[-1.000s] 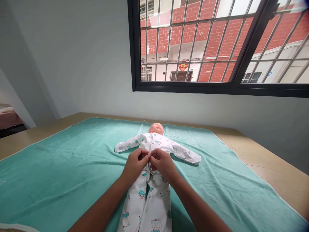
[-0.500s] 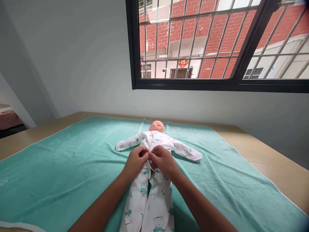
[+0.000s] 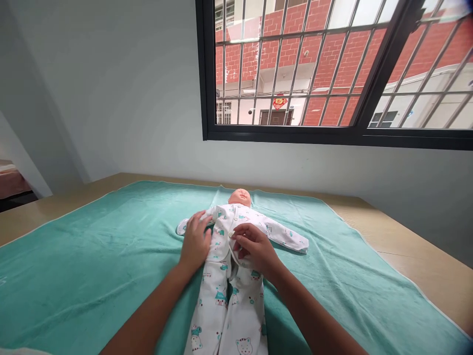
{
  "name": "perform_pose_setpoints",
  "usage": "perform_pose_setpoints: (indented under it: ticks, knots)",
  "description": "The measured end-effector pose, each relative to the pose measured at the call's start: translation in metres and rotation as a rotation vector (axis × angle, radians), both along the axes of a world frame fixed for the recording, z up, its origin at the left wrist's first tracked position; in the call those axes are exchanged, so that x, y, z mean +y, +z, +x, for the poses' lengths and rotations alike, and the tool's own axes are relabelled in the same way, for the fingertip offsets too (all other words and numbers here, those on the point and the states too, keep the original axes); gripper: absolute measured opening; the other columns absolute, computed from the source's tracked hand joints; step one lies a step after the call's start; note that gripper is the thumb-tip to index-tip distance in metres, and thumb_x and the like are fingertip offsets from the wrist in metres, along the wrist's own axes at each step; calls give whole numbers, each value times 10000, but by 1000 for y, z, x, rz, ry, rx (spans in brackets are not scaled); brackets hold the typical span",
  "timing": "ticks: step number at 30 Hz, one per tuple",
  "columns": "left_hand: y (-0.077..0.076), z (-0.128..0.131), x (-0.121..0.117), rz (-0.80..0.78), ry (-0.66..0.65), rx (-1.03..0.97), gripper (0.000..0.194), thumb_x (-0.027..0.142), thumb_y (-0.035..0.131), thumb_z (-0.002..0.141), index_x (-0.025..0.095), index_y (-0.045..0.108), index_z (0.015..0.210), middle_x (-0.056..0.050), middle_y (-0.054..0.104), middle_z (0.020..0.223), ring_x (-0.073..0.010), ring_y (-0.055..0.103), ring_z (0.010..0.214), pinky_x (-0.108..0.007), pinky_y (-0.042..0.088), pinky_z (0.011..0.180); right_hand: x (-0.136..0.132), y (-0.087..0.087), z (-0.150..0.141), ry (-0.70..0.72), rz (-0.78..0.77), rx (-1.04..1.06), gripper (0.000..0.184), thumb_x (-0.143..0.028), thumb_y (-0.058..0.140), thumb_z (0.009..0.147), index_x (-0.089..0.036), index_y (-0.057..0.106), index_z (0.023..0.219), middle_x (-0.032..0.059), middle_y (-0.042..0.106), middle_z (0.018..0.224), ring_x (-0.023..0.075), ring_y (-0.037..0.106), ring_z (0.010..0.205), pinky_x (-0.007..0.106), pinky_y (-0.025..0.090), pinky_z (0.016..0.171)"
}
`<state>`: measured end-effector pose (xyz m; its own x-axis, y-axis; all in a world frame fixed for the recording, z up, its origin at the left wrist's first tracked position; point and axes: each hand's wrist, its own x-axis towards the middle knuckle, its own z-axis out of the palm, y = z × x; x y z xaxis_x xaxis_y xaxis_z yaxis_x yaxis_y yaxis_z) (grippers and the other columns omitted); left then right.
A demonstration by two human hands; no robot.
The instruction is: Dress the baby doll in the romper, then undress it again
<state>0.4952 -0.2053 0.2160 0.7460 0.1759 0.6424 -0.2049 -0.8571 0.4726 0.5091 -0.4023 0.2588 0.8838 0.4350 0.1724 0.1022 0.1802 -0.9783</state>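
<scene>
The fingers of the right hand (image 3: 256, 248) are curled at the jacket (image 3: 220, 241) front, just beside a button (image 3: 231, 234); whether cloth is pinched between them cannot be told. By the left hand (image 3: 195, 242) nothing is gripped: its fingers are held loosely apart along the jacket's other side and partly over a sleeve, perhaps so that the cloth is steadied. The jacket is worn by the doll (image 3: 239, 197), which is laid on its back, head away, so that the buttoned front is probably kept within reach of both hands. The sleeves are spread outward, clear of the front; the trousers (image 3: 246, 301) are stretched between the forearms. Beneath, a blanket (image 3: 111, 256) is spread over the table (image 3: 406, 231), likely as padding.
</scene>
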Motion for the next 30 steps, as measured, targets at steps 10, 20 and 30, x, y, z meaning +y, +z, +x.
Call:
perform_pose_setpoints:
  ticks: [10, 20, 30]
  knots:
    - [-31, 20, 91, -155, 450, 296, 478, 459, 395, 896, 86, 631, 1079, -218, 638, 1063, -356, 589, 1036, -455, 458, 913, -144, -62, 69, -875, -664, -486, 369, -444, 499, 777, -154, 608, 979, 166, 607, 1097, 310, 544, 1082, 442, 445, 918]
    - [-29, 28, 95, -295, 498, 436, 305, 481, 444, 854, 215, 574, 784, -103, 685, 856, -291, 642, 786, -353, 449, 664, -174, -63, 72, -707, -1072, -181, 305, -498, 409, 893, -232, 556, 865, 43, 679, 880, 233, 600, 787, 313, 379, 651]
    - [-15, 15, 123, -435, 408, 216, 259, 478, 508, 807, 219, 513, 825, -9, 604, 787, -201, 594, 733, -290, 465, 652, -193, -66, 79, -896, -910, -438, 227, -408, 430, 837, -218, 552, 813, 47, 642, 805, 216, 578, 744, 322, 413, 710]
